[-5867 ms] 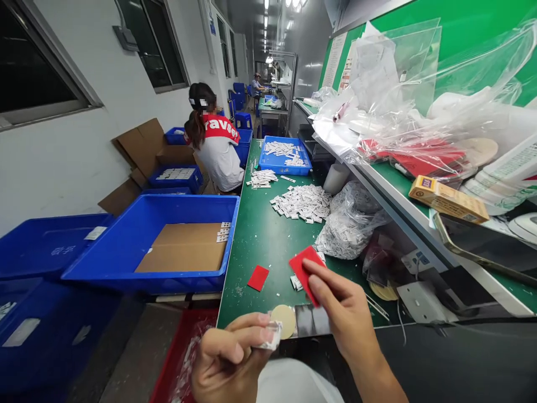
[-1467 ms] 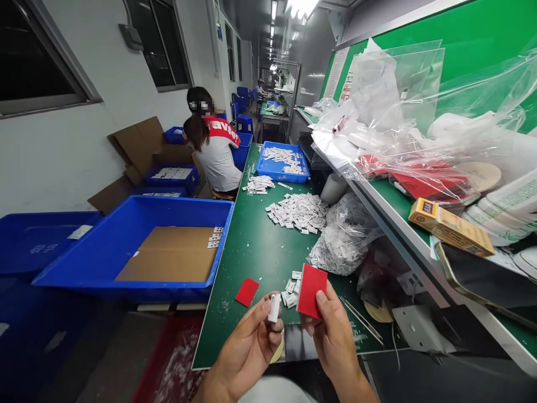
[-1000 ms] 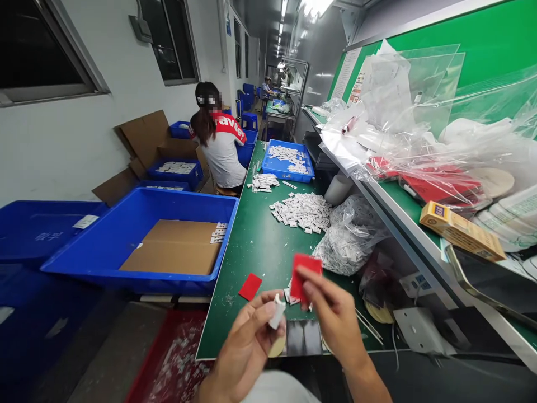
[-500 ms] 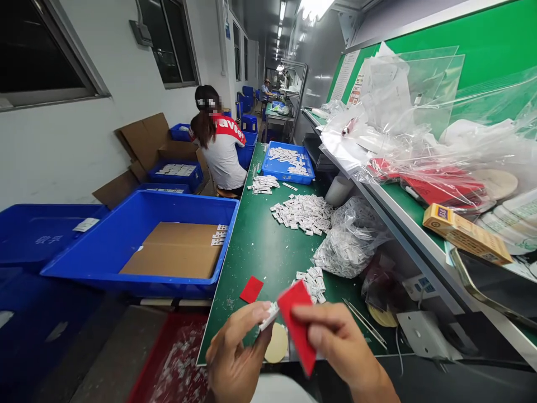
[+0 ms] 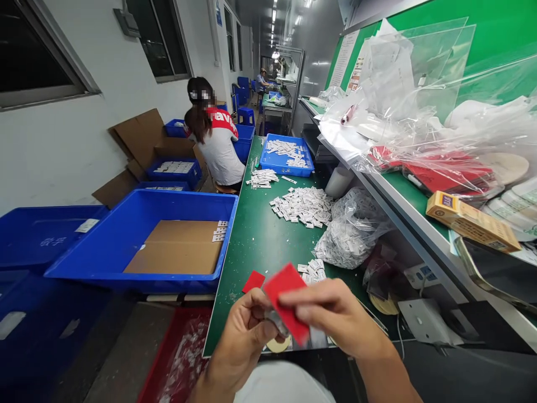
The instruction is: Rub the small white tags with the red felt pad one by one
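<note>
My right hand (image 5: 325,308) pinches a flat red rectangular piece (image 5: 287,302), slightly blurred, between thumb and fingers. Its lower left part overlaps the small white plastic part (image 5: 276,322) that my left hand (image 5: 247,330) grips between thumb and fingers. Most of that white part is hidden behind the red piece. Another red piece (image 5: 253,281) lies on the green table (image 5: 251,240) just beyond my left hand. A small pile of white parts (image 5: 312,271) sits behind my right hand. A round cream disc (image 5: 278,344) shows below the hands at the table edge.
Farther along are a larger heap of white parts (image 5: 302,206), a clear bag of them (image 5: 350,229) and a blue tray (image 5: 287,155). A big blue bin (image 5: 142,275) stands left. Right, a shelf (image 5: 413,196) carries plastic wrap and a box. A co-worker (image 5: 218,140) sits ahead.
The red piece has moved left and up, now overlapping the white part. My left hand has turned, with its fingers curled more tightly around that part. The view has shifted slightly.
</note>
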`<state>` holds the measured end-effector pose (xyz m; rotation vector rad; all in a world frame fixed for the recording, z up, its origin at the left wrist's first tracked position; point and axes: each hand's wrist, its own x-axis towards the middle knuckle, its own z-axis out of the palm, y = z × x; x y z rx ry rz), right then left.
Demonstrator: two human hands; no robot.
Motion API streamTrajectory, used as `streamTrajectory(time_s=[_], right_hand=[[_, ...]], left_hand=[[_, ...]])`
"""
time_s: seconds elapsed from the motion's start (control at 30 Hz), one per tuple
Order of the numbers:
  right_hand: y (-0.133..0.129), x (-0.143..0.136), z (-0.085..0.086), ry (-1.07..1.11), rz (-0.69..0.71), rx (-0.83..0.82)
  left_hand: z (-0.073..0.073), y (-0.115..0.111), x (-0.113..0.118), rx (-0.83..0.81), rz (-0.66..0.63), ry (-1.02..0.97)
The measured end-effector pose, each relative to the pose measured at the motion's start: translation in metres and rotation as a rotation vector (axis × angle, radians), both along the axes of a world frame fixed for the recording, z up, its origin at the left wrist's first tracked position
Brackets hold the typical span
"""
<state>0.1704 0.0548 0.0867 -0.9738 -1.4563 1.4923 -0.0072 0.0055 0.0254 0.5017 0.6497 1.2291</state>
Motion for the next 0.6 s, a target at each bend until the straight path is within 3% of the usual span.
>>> streamTrajectory(time_s=[0.07,0.2,0.3,0.4,0.5,0.6], right_hand=[[0.003,-0.003,0.002,-0.007,-0.078,0.0],[0.006,-0.008,0.004,0.09,0.035,-0.121],[0.008,-0.008,0.005,0.106,-0.138,-0.099],[0.007,-0.007,0.003,0.088,-0.009,-0.128],[0.003,-0.008,-0.001,0.117,-0.187,-0.13],[-0.004,-0.01,-0.005,0.165,-0.033,-0.216]], left_hand=[[0.0,-0.001,0.001,-0.007,-0.053,-0.056],[0.0,0.001,-0.002,-0.025,-0.075,-0.044],[0.003,0.002,-0.004,-0.027,-0.055,-0.031],[0.007,-0.001,-0.004,-0.051,-0.03,-0.037],[0.01,-0.003,-0.005,-0.006,-0.027,-0.045],[0.01,-0.004,-0.006,0.013,0.05,0.018]])
